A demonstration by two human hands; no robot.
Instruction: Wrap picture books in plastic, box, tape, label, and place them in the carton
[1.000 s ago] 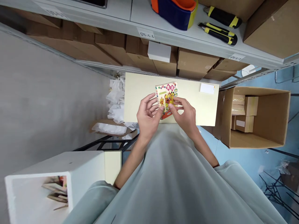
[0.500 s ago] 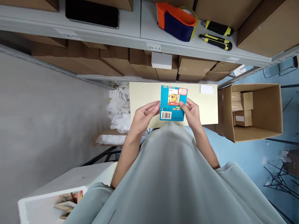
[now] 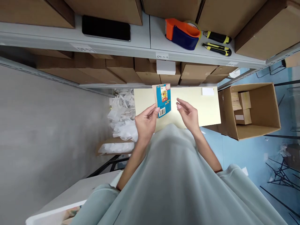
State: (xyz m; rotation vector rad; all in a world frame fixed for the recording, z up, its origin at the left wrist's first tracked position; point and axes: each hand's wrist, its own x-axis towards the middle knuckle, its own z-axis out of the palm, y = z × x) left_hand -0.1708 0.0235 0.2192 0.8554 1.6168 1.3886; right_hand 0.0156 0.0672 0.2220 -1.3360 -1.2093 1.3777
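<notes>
A small blue book point(image 3: 165, 100) with a cartoon picture and a barcode on its cover is tilted, so that its pale edge shows on the left. My left hand point(image 3: 147, 121) grips its lower left corner between thumb and fingers. To the right of the book, my right hand point(image 3: 188, 115) is apart from it, fingers loosely bent and thumb separated, with nothing in it. Both hands are above a cream-coloured tabletop point(image 3: 206, 107).
Above the table, a grey shelf point(image 3: 131, 47) bears a black phone point(image 3: 106, 28), a tape dispenser point(image 3: 184, 34) and two utility knives point(image 3: 217, 43). An open carton point(image 3: 262, 109) with small boxes stands right. White plastic scraps point(image 3: 122, 109) lie left.
The book has turned on its side axis and moved left in my left hand. My right hand has let go of it and drawn away. The view has shifted slightly.
</notes>
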